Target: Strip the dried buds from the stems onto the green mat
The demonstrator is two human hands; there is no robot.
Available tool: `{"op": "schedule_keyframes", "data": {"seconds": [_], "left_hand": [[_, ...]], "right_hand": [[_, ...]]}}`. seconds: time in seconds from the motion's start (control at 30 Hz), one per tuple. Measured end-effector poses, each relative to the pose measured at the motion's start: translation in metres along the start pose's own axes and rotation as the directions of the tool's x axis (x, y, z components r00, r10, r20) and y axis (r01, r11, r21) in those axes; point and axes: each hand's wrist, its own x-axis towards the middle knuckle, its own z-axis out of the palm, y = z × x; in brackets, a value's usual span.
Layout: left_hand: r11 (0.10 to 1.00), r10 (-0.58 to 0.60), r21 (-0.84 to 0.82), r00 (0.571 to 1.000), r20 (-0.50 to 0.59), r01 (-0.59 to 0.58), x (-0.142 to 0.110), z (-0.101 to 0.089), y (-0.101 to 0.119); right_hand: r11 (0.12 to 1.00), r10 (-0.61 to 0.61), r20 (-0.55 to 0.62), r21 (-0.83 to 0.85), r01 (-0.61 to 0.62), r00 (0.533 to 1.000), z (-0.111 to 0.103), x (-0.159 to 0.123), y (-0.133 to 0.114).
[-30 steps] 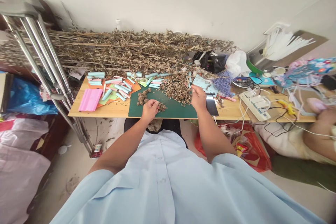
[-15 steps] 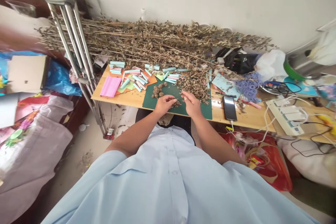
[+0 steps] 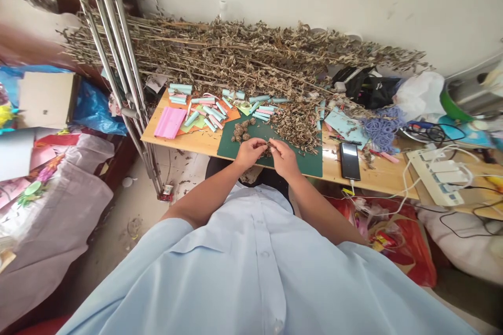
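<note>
closer together now, my left hand (image 3: 248,153) and right hand (image 3: 283,160) have met over the green cutting mat (image 3: 304,165), curled fingertips pinching a small clump of dried leaves (image 3: 268,147). a few dried balls (image 3: 240,131) lie heaped beside them; loose leaves (image 3: 296,126) and long dried stems (image 3: 236,49) remain piled beyond.

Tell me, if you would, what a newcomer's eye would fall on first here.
The heap of dried leafy stems along the back of the wooden table comes first. Nearer, the left hand and right hand meet over a green cutting mat. To their left lie pale blue paper rolls on orange paper.
</note>
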Motion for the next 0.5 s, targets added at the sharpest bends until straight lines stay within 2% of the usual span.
{"op": "schedule_keyframes", "data": {"seconds": [0.2,0.33,0.5], "left_hand": [[0.998,0.03,0.063,1.0,0.01,-0.03,-0.0002,-0.0008,0.0024],[1.0,0.008,0.024,1.0,-0.013,-0.007,0.0004,-0.0004,0.001],[1.0,-0.003,-0.021,1.0,0.011,0.003,-0.0005,0.0,-0.0001]], "right_hand": [[0.998,-0.033,0.043,-0.051,0.035,0.999,0.0031,-0.0034,-0.0024],[0.998,-0.027,0.052,-0.051,0.03,0.998,0.0035,-0.0062,-0.0054],[0.997,-0.016,0.026,-0.072,0.018,1.0,0.0033,-0.0071,-0.0036]]}}
